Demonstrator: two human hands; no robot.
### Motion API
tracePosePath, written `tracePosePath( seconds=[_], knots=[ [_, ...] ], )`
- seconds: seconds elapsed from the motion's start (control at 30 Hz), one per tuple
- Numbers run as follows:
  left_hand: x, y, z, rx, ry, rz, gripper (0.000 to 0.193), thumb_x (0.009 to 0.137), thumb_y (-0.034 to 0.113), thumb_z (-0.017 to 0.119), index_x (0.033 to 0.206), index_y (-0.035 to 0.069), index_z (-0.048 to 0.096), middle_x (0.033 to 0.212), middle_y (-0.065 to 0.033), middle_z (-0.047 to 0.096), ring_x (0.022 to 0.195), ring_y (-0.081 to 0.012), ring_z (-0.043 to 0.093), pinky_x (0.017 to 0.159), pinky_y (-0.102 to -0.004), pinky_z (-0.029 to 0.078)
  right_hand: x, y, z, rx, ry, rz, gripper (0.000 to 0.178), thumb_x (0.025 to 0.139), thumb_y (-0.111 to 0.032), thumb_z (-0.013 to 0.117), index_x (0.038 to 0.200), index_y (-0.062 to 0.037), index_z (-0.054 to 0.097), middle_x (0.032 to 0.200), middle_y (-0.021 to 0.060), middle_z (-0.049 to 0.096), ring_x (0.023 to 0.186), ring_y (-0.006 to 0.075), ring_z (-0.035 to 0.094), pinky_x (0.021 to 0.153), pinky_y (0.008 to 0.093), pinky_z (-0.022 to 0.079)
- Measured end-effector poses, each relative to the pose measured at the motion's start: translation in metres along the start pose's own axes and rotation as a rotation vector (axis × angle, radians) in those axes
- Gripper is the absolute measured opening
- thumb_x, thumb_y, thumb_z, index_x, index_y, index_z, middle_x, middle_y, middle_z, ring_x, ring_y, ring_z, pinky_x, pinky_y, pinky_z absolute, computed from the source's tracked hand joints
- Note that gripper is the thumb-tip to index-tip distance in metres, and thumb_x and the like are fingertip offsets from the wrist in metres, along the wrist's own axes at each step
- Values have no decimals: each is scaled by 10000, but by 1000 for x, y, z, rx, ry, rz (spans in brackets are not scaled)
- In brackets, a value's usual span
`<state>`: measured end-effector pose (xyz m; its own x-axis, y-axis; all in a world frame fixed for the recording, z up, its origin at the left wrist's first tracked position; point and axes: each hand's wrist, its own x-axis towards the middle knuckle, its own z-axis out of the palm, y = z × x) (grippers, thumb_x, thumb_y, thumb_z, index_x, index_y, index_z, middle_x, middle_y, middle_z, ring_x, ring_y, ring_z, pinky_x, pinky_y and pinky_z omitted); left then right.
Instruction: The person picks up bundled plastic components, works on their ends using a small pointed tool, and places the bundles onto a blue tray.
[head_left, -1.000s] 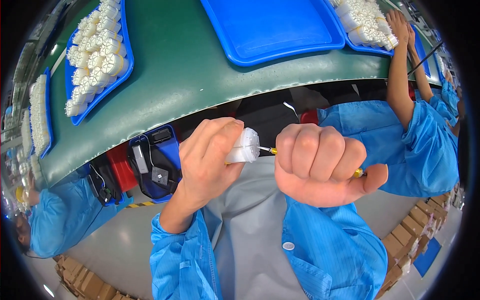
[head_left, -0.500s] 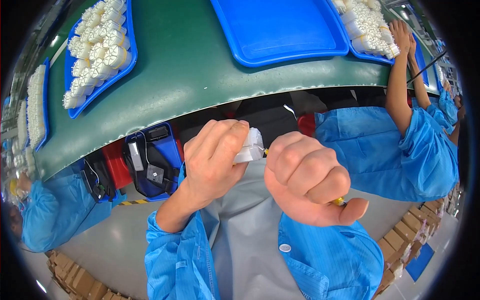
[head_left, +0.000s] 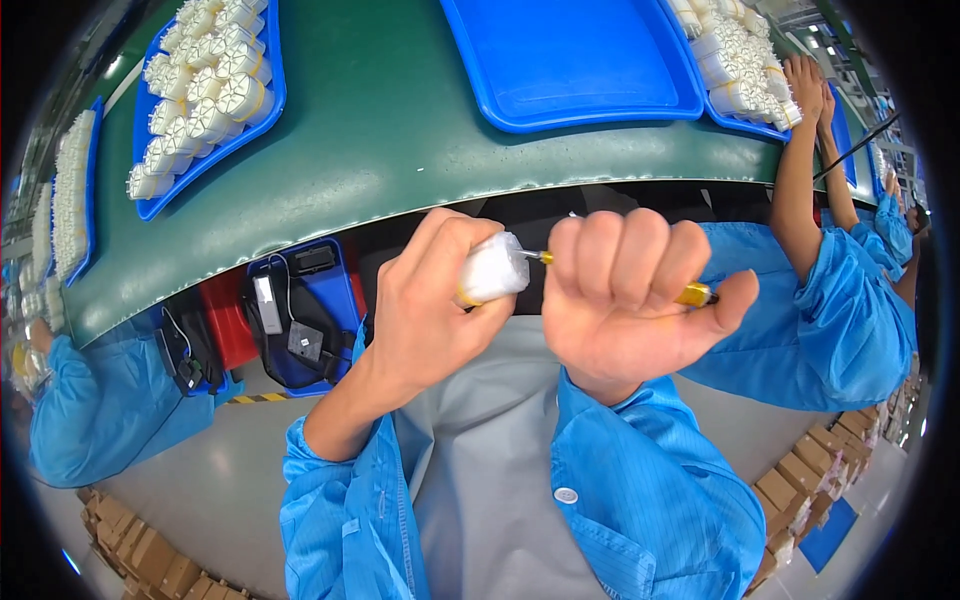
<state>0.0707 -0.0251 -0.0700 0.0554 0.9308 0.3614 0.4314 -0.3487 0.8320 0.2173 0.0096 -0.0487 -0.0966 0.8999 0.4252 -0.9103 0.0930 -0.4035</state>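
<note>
In front of my chest, my left hand (head_left: 420, 300) is wrapped round a white cylindrical plastic part (head_left: 495, 270), whose end faces right. My right hand (head_left: 630, 290) grips a screwdriver (head_left: 695, 294) with a yellow handle. Its handle end pokes out beside my thumb, and the rest is hidden by my fingers. The metal shaft comes out on the left of the fist and reaches the end face of the white part. Whether the tip sits on a screw is too small to tell.
Beyond my hands lies a green bench (head_left: 340, 130). On it stand a blue tray (head_left: 580, 60) and, at left, a tray of white parts (head_left: 200, 110). Below the bench edge is a blue bin (head_left: 345, 300) with black items. A co-worker's hands (head_left: 808, 90) are at right.
My right fist has turned and risen slightly, so more of the screwdriver's handle and shaft shows. The white part has tilted and risen a little in my left hand.
</note>
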Motion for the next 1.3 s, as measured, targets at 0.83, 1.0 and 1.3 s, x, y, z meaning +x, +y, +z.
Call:
tracePosePath(
  seconds=[0.83, 1.0, 1.3],
  knots=[
    [-4, -2, -1, 160, -25, -74, 449, 643, -27, 722, 1066, 34, 584, 879, -124, 564, 697, -320, 621, 581, -387, 507, 0, 5, -6, -14, -31, 178, 649, 965, -662, 238, 630, -114, 322, 575, 5, 353, 541, 159, 258, 549, 333, 257],
    [0, -3, 2, -61, -35, -122, 388, 702, -3, 736, 1057, 12, 580, 905, -116, 632, 733, -236, 660, 655, -337, 526, 11, 4, -9, 140, 96, 214, 629, 964, -666, 266, 649, -125, 328, 579, -9, 356, 522, 145, 290, 542, 316, 269],
    [2, 10, -10, -476, -152, -625, 351, 801, 67, 730, 1114, 3, 583, 848, -34, 644, 760, -94, 616, 689, -247, 501, 12, -7, -15, 34, 36, 68, 626, 961, -676, 291, 666, -125, 336, 599, -4, 371, 531, 142, 302, 537, 306, 270]
  ],
)
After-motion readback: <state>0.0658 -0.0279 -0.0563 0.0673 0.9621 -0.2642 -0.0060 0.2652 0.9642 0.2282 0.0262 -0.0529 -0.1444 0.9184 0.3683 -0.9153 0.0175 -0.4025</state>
